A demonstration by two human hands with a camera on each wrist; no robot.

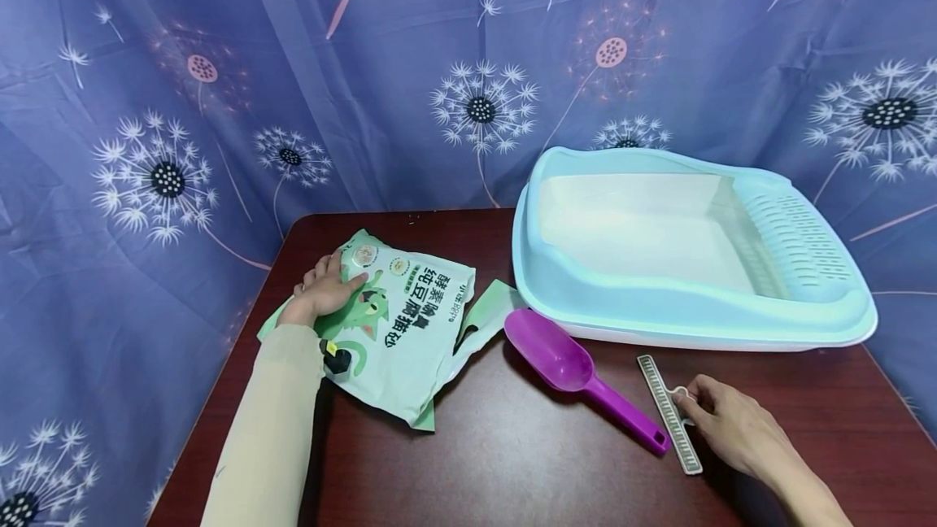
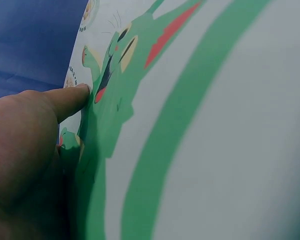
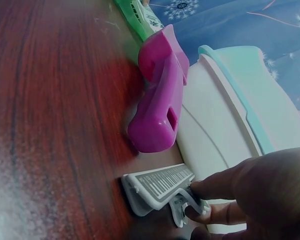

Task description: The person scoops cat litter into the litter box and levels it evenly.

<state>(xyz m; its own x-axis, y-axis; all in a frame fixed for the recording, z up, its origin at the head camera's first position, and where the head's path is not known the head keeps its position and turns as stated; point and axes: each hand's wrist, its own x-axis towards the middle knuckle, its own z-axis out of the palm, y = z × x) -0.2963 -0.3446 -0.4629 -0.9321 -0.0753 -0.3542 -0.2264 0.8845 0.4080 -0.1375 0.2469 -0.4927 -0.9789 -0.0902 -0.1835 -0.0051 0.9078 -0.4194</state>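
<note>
A green and white cat litter bag [image 1: 395, 324], printed with a green cat, lies on the table at the left. My left hand [image 1: 322, 291] holds its far left edge, the thumb [image 2: 70, 100] stretched over the printed front and the fingers bent over the edge. At the lower right, my right hand [image 1: 739, 421] pinches the wire handles of a long pale sealing clip [image 1: 669, 413]. The right wrist view shows thumb and fingers on those handles, with the clip [image 3: 160, 185] close over the table. Between bag and clip lies a purple scoop [image 1: 578, 372].
A light blue and white litter box [image 1: 695, 315] with a slotted ledge takes up the table's back right. A torn strip of bag [image 1: 486, 320] reaches toward its near left corner. Behind the dark red table [image 1: 527, 478] hangs a blue dandelion-print curtain [image 1: 403, 104].
</note>
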